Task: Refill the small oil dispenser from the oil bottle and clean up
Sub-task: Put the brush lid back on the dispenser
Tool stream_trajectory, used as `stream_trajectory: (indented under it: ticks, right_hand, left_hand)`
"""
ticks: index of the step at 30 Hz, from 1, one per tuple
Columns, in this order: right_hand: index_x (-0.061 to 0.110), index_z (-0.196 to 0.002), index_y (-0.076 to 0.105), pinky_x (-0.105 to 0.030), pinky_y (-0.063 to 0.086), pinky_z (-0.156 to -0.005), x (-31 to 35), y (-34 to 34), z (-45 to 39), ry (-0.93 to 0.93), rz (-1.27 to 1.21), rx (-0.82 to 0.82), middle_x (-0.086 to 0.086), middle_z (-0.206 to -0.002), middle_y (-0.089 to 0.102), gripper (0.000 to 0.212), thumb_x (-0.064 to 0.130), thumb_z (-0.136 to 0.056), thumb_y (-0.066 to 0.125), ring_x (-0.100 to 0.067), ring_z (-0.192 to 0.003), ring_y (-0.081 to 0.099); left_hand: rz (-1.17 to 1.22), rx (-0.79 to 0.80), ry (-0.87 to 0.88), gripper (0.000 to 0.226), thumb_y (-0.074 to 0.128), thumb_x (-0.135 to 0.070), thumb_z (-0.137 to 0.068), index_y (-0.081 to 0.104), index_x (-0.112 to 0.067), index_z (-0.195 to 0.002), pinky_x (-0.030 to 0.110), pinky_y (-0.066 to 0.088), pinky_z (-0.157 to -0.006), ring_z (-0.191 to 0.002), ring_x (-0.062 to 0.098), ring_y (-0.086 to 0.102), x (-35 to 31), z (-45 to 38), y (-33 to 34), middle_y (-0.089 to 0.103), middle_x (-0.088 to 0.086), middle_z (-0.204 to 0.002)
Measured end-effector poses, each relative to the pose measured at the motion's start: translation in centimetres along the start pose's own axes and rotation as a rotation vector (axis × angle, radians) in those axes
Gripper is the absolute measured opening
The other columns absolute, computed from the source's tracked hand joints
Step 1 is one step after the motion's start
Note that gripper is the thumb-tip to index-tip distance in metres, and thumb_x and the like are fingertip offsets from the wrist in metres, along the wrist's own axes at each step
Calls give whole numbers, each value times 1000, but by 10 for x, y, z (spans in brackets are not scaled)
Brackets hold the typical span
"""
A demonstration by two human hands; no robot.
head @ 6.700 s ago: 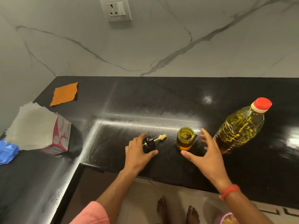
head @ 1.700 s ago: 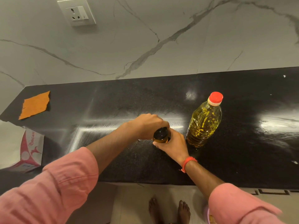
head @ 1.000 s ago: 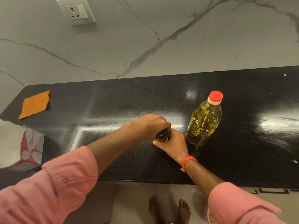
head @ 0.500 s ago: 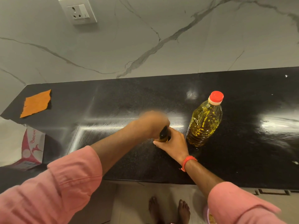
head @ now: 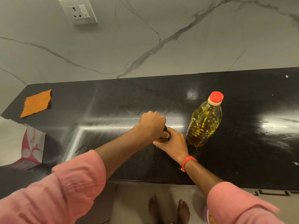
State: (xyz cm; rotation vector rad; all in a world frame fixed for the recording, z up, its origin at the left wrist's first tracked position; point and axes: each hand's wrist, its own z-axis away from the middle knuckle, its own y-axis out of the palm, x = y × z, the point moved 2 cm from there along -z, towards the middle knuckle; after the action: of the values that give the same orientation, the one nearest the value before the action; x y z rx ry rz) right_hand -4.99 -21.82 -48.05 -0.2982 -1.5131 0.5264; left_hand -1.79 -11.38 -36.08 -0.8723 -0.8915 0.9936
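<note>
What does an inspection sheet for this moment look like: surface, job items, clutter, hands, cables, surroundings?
Surface: black countertop, glossy, glare patches; no clear spill seen.
Job's things: small oil dispenser mostly hidden between both hands; oil bottle upright just right of it, red cap on, holding yellow oil.
Clutter: orange cloth flat at far left; tissue box at left edge.
Hands: left hand closed over the dispenser's top; right hand wrapped around its body.
Cables: nothing seen.
Surroundings: marble-pattern wall, wall socket with nothing plugged in; bare feet on the floor below.
</note>
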Motion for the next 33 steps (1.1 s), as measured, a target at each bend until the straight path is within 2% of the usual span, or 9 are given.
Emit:
stream_trajectory:
  ticks: [3, 8, 13, 21, 26, 28, 29, 31, 33]
  right_hand:
    - [32, -97, 70, -36, 60, -76, -1, 0, 0, -2, -7, 6, 15, -88, 72, 42, 43, -61, 88, -4, -84, 68]
    - [32, -99, 70, -36, 60, -77, -1, -1, -1, -7, 1, 24, 15, -89, 72, 43, 43, -61, 88, -5, -86, 68]
    - [33, -96, 69, -38, 60, -77, -1, -3, -4, -21, 24, 40, 15, -87, 72, 43, 48, -59, 84, -5, -85, 68]
    - [35, -98, 67, -35, 60, -79, -1, -4, -5, -24, 54, 55, 16, -89, 72, 44, 50, -61, 85, -4, -87, 68]
    - [35, -98, 67, -37, 60, -79, 0, -4, -3, -15, 56, 53, 15, -87, 72, 45, 53, -59, 81, -5, -86, 68]
    - [35, -100, 68, -38, 60, -81, 1, -5, -3, -14, 72, 56, 15, -89, 73, 45, 52, -61, 81, -7, -88, 68]
    - [34, -102, 68, -37, 59, -82, 2, -6, -3, -14, 83, 56, 14, -90, 73, 45, 51, -62, 81, -7, -90, 68]
    - [35, -103, 69, -36, 59, -82, 2, -7, -3, -14, 90, 57, 14, -91, 73, 45, 50, -63, 82, -6, -90, 67]
    - [36, -103, 68, -35, 59, -81, 3, -7, -4, -19, 85, 63, 14, -90, 73, 46, 51, -62, 82, -6, -90, 68]
  left_hand:
    - [-1, 19, 48, 55, 68, -61, -88, 66, -8, -101, 35, 43, -59, -71, 24, 55, 5, 0, -3, 55, 5, -82]
    - [26, -15, 78, 52, 69, -62, -86, 52, -13, -84, 29, 32, -48, -64, 21, 51, 9, 1, -3, 43, -1, -64]
    - [47, -36, 115, 51, 69, -62, -86, 52, -14, -84, 26, 31, -48, -53, 14, 43, 12, -1, -2, 47, -1, -67]
    - [82, -1, 126, 56, 69, -62, -87, 67, -8, -101, 24, 32, -47, -51, 10, 42, 13, -3, -1, 48, -2, -67]
    - [114, -36, 43, 66, 70, -76, -75, 68, -12, -91, 28, 38, -50, -58, 17, 54, 18, 0, 4, 51, -4, -63]
    - [149, -45, -10, 74, 69, -86, -65, 66, -17, -94, 30, 42, -56, -72, 21, 63, 21, 5, 10, 65, -3, -77]
    - [178, -54, -29, 80, 69, -87, -63, 66, -20, -106, 32, 46, -62, -84, 23, 67, 23, 8, 12, 71, -3, -91]
    - [265, -106, -60, 88, 72, -81, -67, 56, -28, -136, 38, 54, -79, -110, 26, 67, 24, 16, 16, 72, -4, -121]
    - [416, -199, -100, 81, 74, -71, -75, 50, -37, -146, 39, 56, -89, -119, 19, 65, 25, 24, 21, 67, -8, -134]
